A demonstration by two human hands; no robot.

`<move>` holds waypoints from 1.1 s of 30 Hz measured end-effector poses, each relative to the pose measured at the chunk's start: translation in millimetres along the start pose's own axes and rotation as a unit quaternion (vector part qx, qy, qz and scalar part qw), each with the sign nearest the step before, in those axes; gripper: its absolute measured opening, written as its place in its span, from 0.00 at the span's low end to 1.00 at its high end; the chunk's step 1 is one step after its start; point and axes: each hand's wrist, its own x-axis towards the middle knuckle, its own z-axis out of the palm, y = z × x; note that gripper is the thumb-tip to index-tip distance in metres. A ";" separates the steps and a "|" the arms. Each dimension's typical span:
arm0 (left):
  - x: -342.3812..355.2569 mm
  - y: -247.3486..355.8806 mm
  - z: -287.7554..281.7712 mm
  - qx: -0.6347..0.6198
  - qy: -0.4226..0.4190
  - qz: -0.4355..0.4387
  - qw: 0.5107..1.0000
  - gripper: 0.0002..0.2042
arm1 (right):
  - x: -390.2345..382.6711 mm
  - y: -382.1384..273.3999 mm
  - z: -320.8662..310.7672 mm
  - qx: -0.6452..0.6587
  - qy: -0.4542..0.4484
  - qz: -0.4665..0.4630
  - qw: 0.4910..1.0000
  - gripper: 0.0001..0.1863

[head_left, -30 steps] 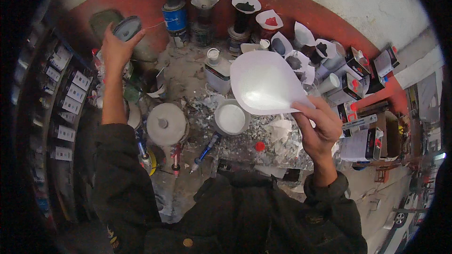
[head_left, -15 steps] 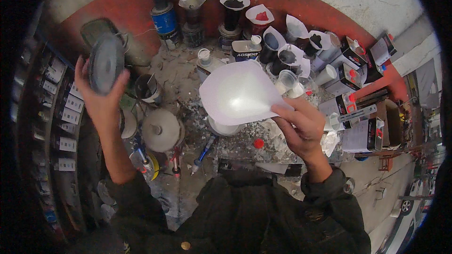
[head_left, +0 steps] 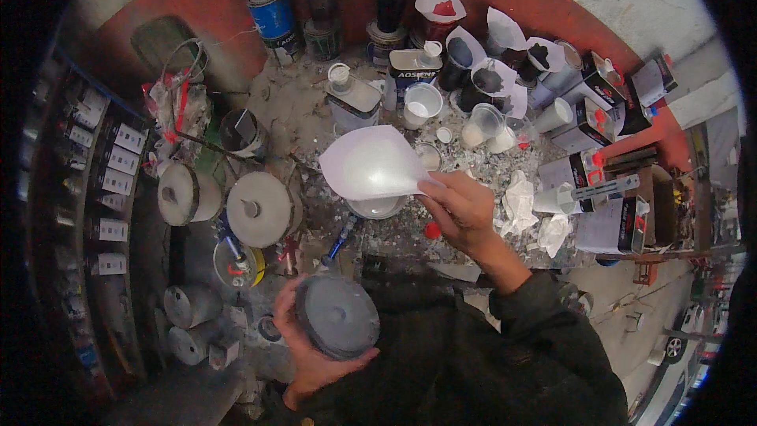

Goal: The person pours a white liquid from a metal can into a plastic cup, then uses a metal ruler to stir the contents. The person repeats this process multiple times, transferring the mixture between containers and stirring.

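My right hand (head_left: 465,213) pinches the edge of a white paper paint strainer (head_left: 371,164). The cone spreads over a clear plastic cup (head_left: 377,207) on the bench and hides most of it. Low in front of my body, my left hand (head_left: 311,347) wraps around a round grey paint tub (head_left: 339,315). One flat, dusty round face of the tub points up at me; whether that is lid or base I cannot tell. A blue-handled tool (head_left: 341,241) lies between the two hands.
Paper strainers stand in dark cups along the back wall, one with red residue (head_left: 445,8). Metal cans (head_left: 583,122) crowd the right side. Lidded pots (head_left: 264,209) stand at left, beside a shelf of labelled tins (head_left: 114,189). Crumpled paper (head_left: 519,199) lies near my right hand.
My left hand has brought the grey tub from the upper left down in front of my body. The strainer in my right hand has shifted slightly left in view.
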 end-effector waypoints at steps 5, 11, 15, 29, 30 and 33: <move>-14.6 -2.6 9.1 0.012 -0.010 -0.018 1.000 0.62 | -24.2 2.0 25.3 0.025 0.021 0.017 0.999 0.12; -6.8 -0.1 15.3 0.055 -0.005 0.001 0.998 0.63 | -46.3 6.3 24.7 0.031 0.081 0.018 0.996 0.09; -16.4 -4.6 26.4 0.083 0.020 -0.013 0.996 0.63 | -60.7 -4.0 24.1 0.007 0.105 0.027 0.994 0.09; -2.2 34.4 77.8 0.125 -0.077 0.052 0.988 0.62 | -122.7 30.9 -31.4 0.105 0.204 0.191 0.954 0.05; -4.2 35.7 83.1 0.122 -0.072 0.037 0.989 0.62 | -133.6 40.1 -50.9 0.113 0.227 0.219 0.942 0.04; -5.7 42.2 96.6 0.110 -0.060 0.009 0.992 0.62 | -175.1 72.3 -112.4 0.027 0.284 0.284 0.915 0.05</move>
